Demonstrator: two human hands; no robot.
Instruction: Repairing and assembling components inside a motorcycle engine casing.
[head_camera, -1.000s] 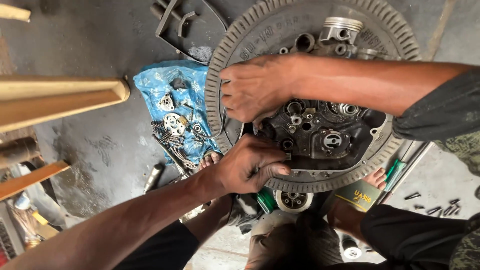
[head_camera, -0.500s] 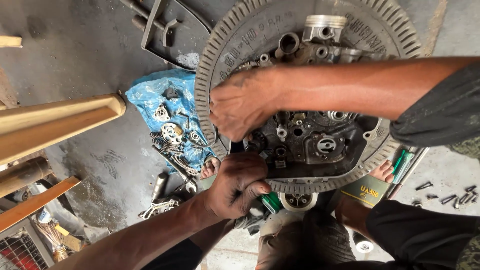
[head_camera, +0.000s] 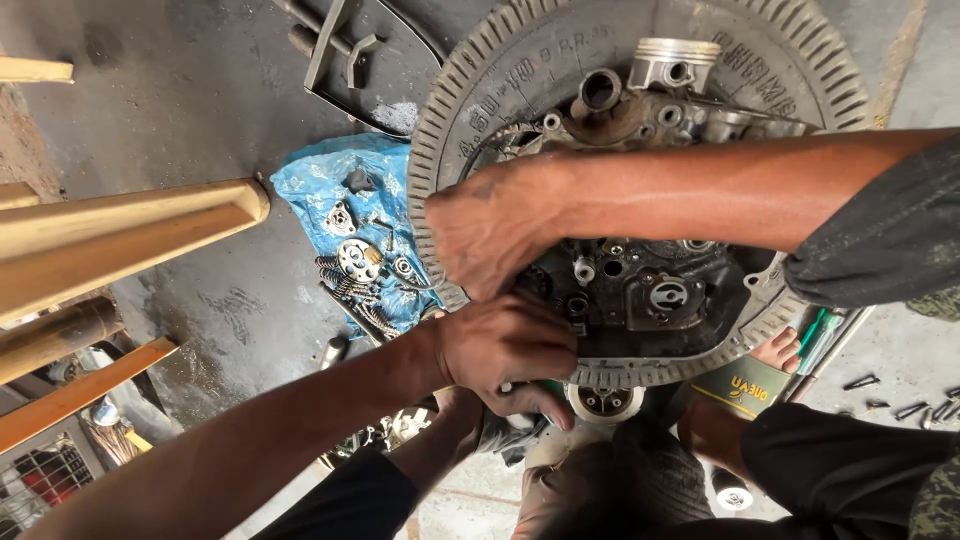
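Observation:
A dark, greasy engine case (head_camera: 650, 290) lies on a large round toothed metal disc (head_camera: 470, 90) on the concrete floor. A silver piston (head_camera: 675, 62) stands at its far side. My right hand (head_camera: 490, 235) reaches in from the right and curls its fingers over the case's left edge. Just below it, my left hand (head_camera: 500, 350) comes from the lower left and is closed over the near left edge of the case and disc. What lies under its fingers is hidden. The two hands almost touch.
A blue plastic sheet (head_camera: 310, 185) with small gears, springs and parts lies left of the disc. Wooden beams (head_camera: 120, 235) stick in from the left. Another person's head (head_camera: 600, 490), forearm (head_camera: 440, 440) and foot (head_camera: 780, 350) are at the near edge. Loose bolts (head_camera: 900, 405) lie at the right.
Both hands have stayed on the left edge of the case. My right hand has shifted slightly down toward the left hand, and the view has moved closer.

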